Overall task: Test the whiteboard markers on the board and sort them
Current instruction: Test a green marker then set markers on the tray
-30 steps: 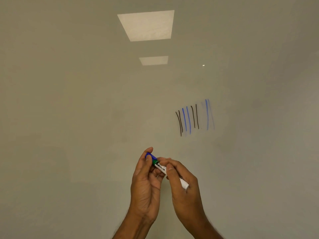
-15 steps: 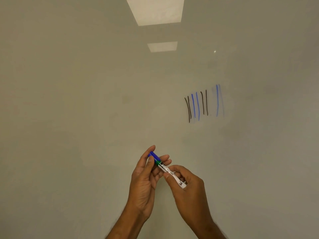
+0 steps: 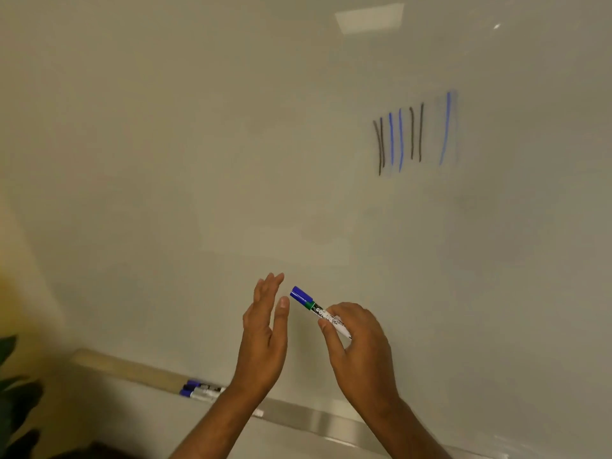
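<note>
The right hand (image 3: pixel 361 342) is pinching the marker (image 3: pixel 318 311) by its barrel, leaving the capped end free; the left hand (image 3: pixel 265 332) is hovering alongside, fingers (image 3: pixel 269 288) released, probably to uncap it.

Office, whiteboard (image 3: pixel 198 160), marker tray (image 3: pixel 314 420) (ceiling-light reflections)

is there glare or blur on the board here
Head view: a ceiling light's reflection glares off the whiteboard top; the test strokes look soft; the tray markers at lower left are blurred; the held marker has an unreadable label.
</note>
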The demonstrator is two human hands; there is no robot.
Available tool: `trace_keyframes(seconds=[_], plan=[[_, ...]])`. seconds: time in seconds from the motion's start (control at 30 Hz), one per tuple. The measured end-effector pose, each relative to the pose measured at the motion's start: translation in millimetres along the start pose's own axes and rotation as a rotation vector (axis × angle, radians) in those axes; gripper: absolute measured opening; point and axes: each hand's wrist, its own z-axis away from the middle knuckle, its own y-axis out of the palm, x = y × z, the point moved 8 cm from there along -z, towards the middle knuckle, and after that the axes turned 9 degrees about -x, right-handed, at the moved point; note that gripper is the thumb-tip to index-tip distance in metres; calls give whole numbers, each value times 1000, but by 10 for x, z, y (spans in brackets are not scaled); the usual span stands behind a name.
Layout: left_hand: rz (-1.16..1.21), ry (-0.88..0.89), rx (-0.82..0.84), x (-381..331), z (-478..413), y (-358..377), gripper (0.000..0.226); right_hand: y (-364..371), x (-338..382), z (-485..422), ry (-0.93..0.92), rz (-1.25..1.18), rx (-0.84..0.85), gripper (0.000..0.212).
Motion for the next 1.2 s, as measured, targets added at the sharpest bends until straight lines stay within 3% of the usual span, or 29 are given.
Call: trace_keyframes(seconds=[0.13,0.43,0.6,0.97,1.2], plan=[[-350,156,0,339,363,-156,53,209,-153,359,-74,38,44,21],[-722,152,62,1157,936,-757,62,910,-286,1297,-88,85,248,29],[-941,58,131,1856,1322,-1253,69,1402,-241,1882,-108,105,374,26],[-1131,-171,233,3322,2123,-2511,71,2632,-143,3377,-202,107,652,28],[-1166,-244,256,4042,2529,-2926,67,3304,-239,4207,-210,174,835,37]])
